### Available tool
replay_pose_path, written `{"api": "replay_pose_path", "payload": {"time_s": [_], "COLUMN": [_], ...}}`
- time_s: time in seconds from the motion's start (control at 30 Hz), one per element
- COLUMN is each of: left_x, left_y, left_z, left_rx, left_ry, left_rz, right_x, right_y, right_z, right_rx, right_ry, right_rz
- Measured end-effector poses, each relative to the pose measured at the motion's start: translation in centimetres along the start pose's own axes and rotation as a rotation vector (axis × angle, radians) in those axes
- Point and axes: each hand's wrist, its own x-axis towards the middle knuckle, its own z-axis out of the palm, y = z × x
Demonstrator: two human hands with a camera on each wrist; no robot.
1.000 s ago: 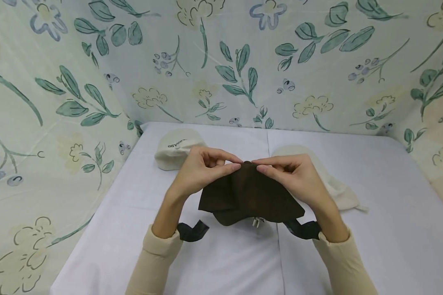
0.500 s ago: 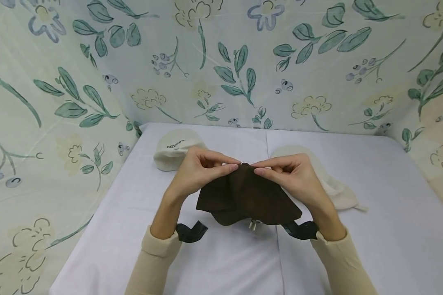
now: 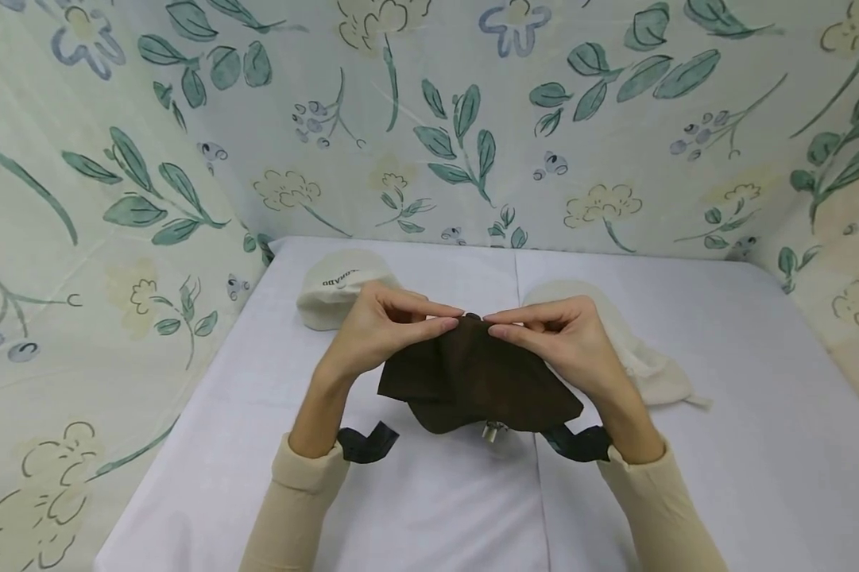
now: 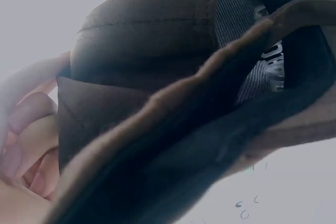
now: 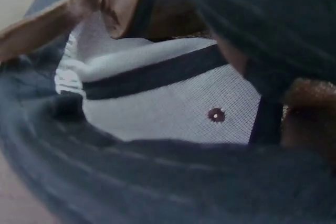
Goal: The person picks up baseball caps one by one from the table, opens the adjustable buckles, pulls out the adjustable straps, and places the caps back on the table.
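A dark brown cap (image 3: pixel 472 373) hangs folded over the table, its top edge pinched between thumb and fingers by both hands. My left hand (image 3: pixel 382 330) grips it just left of the small button on top. Close by on the other side, my right hand (image 3: pixel 568 334) pinches the same edge. A small metal buckle (image 3: pixel 492 431) dangles at the cap's lower edge. The left wrist view looks into the opening, past a dark sweatband (image 4: pixel 157 177). In the right wrist view a pale mesh lining (image 5: pixel 173 111) shows, with dark tape and one eyelet.
A cream cap (image 3: pixel 339 290) with dark lettering sits at the back left of the white-covered table (image 3: pixel 429 508). Another cream cap (image 3: pixel 654 369) lies behind my right hand, partly hidden. Floral cloth (image 3: pixel 429 159) hangs at the back and sides.
Both hands and the brown cap have shifted very slightly left in the head view. The grip on the cap looks the same, and the cream caps stay where they were.
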Motion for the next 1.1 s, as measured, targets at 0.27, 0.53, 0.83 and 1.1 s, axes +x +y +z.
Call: {"api": "replay_pose_path", "payload": {"time_s": [0.27,0.53,0.83,1.1], "left_x": [-0.1,0.4,2.5,3.6], "left_y": [0.1,0.2,0.5,0.4], "left_z": [0.7,0.7,-0.4,-0.9], "left_rx": [0.067,0.142,0.277,0.346], "left_ry": [0.019,0.043,0.082,0.102], "left_rz": [0.013,0.027,-0.010,0.009], "right_x": [-0.3,-0.1,2.3,3.6], "right_y": [-1.1,-2.1,-2.5,-2.2], "right_z": [-0.3,-0.5,-0.9,-1.0], "right_rx": [-0.136,-0.238,-0.322,-0.331], "right_ry": [-0.005,0.010,0.001,0.023], "right_rz": [0.104,0.129,0.198,0.196]}}
